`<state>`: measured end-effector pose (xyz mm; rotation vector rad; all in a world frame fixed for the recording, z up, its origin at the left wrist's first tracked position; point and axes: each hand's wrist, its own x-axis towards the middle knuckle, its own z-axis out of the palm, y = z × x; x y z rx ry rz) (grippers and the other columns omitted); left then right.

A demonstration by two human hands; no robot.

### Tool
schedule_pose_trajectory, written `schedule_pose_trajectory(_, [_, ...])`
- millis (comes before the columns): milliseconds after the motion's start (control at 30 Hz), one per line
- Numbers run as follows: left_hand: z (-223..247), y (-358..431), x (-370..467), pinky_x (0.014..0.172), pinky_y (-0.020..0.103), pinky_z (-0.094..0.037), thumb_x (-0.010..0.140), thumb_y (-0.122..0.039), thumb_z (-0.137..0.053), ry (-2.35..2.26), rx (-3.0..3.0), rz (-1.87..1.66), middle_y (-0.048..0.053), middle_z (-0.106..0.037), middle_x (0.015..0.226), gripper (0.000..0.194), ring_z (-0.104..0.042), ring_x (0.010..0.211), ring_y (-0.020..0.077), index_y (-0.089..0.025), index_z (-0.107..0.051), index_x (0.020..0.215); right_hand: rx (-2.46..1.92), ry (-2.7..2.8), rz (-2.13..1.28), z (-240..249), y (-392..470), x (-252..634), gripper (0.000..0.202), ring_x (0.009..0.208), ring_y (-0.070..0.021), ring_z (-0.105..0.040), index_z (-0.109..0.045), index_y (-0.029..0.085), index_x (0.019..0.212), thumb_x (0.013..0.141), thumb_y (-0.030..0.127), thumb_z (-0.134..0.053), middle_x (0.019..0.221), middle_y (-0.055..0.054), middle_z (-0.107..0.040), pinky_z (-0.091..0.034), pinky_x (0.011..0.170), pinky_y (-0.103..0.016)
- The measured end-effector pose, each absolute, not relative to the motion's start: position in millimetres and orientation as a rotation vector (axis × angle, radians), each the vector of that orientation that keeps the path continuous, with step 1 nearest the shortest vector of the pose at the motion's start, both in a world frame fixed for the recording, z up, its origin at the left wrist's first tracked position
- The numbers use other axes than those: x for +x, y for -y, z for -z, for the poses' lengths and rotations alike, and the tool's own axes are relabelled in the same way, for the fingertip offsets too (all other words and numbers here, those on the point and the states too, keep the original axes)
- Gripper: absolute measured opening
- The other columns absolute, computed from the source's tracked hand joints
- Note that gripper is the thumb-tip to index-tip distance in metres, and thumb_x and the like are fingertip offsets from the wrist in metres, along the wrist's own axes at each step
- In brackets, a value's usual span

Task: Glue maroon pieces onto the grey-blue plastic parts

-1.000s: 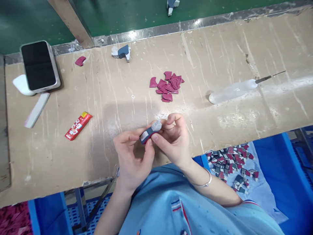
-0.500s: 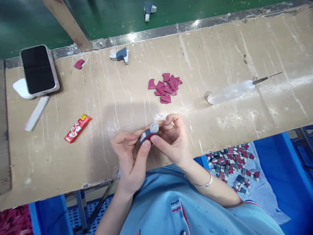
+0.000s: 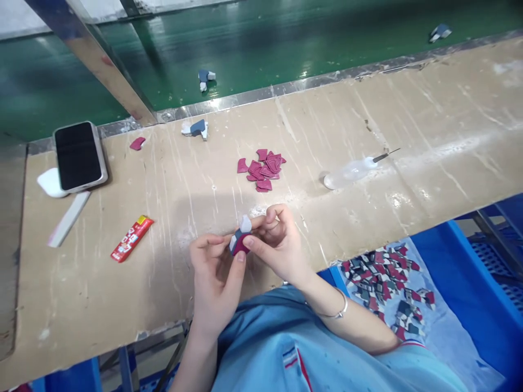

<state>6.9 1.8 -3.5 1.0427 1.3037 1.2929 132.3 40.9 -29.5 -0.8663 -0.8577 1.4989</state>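
Note:
Between my two hands, above the near edge of the workbench, is a small grey and dark-blue plastic part (image 3: 241, 235) with a maroon piece on its near face. My left hand (image 3: 216, 272) pinches its lower left side, thumb on the maroon piece. From the right, my right hand (image 3: 281, 245) grips it between thumb and fingers. Beyond them lies a loose pile of thin maroon pieces (image 3: 265, 170). To the right of the pile, a translucent squeeze bottle (image 3: 350, 174) with a thin needle tip rests on its side.
A phone (image 3: 79, 156), a red packet (image 3: 131, 238), a single maroon piece (image 3: 138, 143) and a grey-blue part (image 3: 196, 129) lie on the bench (image 3: 163, 179). More parts sit on the green belt (image 3: 327, 49) behind. A blue bin (image 3: 461, 272) with assembled parts stands at lower right.
The held part has been tilted, so more of its maroon face shows. The camera view has shifted, and a second part now appears on the belt at far right.

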Motion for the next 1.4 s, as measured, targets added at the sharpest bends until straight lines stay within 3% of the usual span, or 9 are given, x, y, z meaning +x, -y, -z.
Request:
schedule_pose_trajectory(167, [2.2, -3.5, 6.1, 0.090, 0.030, -0.062, 0.095, -0.039, -0.085, -1.213, 0.753, -1.192, 0.003, -0.087, 0.107, 0.044, -0.084, 0.102, 0.0210, -0.029, -0.046, 0.112, -0.916, 0.818, -1.545, 32.2, -42.0, 135.9, 0.056, 0.077, -0.0116, -0.072, -0.047, 0.030, 0.103, 0.086, 0.060, -0.090, 0.096, 0.004, -0.073, -0.061, 0.076, -0.027])
schedule_pose_trajectory(333, [10.3, -9.2, -1.3, 0.084, 0.031, -0.062, 0.090, -0.047, -0.090, -1.103, 0.723, -1.162, 0.004, -0.087, 0.103, 0.051, -0.085, 0.095, 0.0225, -0.028, -0.047, 0.109, -0.885, 0.900, -1.604, 35.6, -36.8, 142.3, 0.047, 0.084, -0.0156, -0.073, -0.058, 0.029, 0.112, 0.094, 0.068, -0.078, 0.099, -0.001, -0.073, -0.061, 0.073, -0.028])
schedule_pose_trajectory(500, [12.4, -11.3, -2.4, 0.089, 0.033, -0.064, 0.090, -0.046, -0.091, -1.129, 0.730, -1.181, 0.002, -0.087, 0.099, 0.050, -0.085, 0.097, 0.0227, -0.028, -0.048, 0.108, -0.885, 1.118, -1.582, 33.4, -36.0, 148.7, 0.038, 0.113, -0.0199, -0.077, -0.060, 0.029, 0.128, 0.100, 0.048, -0.078, 0.120, -0.007, -0.079, -0.061, 0.103, -0.038])
schedule_pose_trajectory(667, [12.8, -12.4, -2.4, 0.085, 0.032, -0.065, 0.088, -0.042, -0.091, -1.214, 0.720, -1.180, 0.002, -0.086, 0.095, 0.049, -0.085, 0.092, 0.0228, -0.028, -0.048, 0.106, -0.867, 1.161, -1.581, 36.2, -37.0, 149.0, 0.032, 0.116, -0.0196, -0.079, -0.064, 0.029, 0.130, 0.101, 0.034, -0.076, 0.121, -0.007, -0.082, -0.064, 0.105, -0.037])
schedule_pose_trajectory(800, [10.6, -15.9, -5.2, 0.082, 0.030, -0.064, 0.086, -0.043, -0.092, -1.245, 0.717, -1.117, 0.001, -0.084, 0.089, 0.051, -0.084, 0.087, 0.0217, -0.027, -0.047, 0.101, -0.865, 1.135, -1.565, 43.4, -35.6, 149.6, 0.032, 0.121, -0.0194, -0.079, -0.068, 0.030, 0.131, 0.102, 0.038, -0.077, 0.128, -0.008, -0.081, -0.065, 0.105, -0.034])
schedule_pose_trajectory(1067, [-14.3, -11.4, -3.9, 0.086, 0.029, -0.060, 0.086, -0.048, -0.092, -1.290, 0.678, -1.064, 0.000, -0.082, 0.092, 0.050, -0.080, 0.089, 0.0196, -0.027, -0.051, 0.105, -0.798, 1.357, -1.448, 29.0, -45.6, 165.6, 0.040, 0.118, -0.0214, -0.081, -0.077, 0.031, 0.133, 0.097, 0.047, -0.084, 0.128, -0.008, -0.083, -0.067, 0.103, -0.037])
schedule_pose_trajectory(1200, [-23.0, -18.1, -6.3, 0.072, 0.023, -0.056, 0.078, -0.056, -0.097, -1.276, 0.713, -0.972, -0.006, -0.074, 0.079, 0.058, -0.072, 0.075, 0.0141, -0.027, -0.056, 0.107, -0.710, 1.561, -1.224, 19.5, -50.4, 174.9, 0.021, 0.109, -0.0237, -0.084, -0.084, 0.030, 0.120, 0.100, 0.035, -0.082, 0.118, -0.009, -0.088, -0.069, 0.100, -0.042])
schedule_pose_trajectory(1400, [-24.1, -38.3, 0.9, 0.070, 0.025, -0.056, 0.069, -0.060, -0.103, -1.205, 0.744, -0.821, -0.007, -0.071, 0.072, 0.072, -0.070, 0.068, 0.0139, -0.029, -0.049, 0.104, -0.698, 1.516, -0.947, 36.1, -48.8, 180.0, 0.021, 0.095, -0.0249, -0.087, -0.086, 0.027, 0.105, 0.090, 0.040, -0.091, 0.102, -0.010, -0.089, -0.070, 0.088, -0.040])
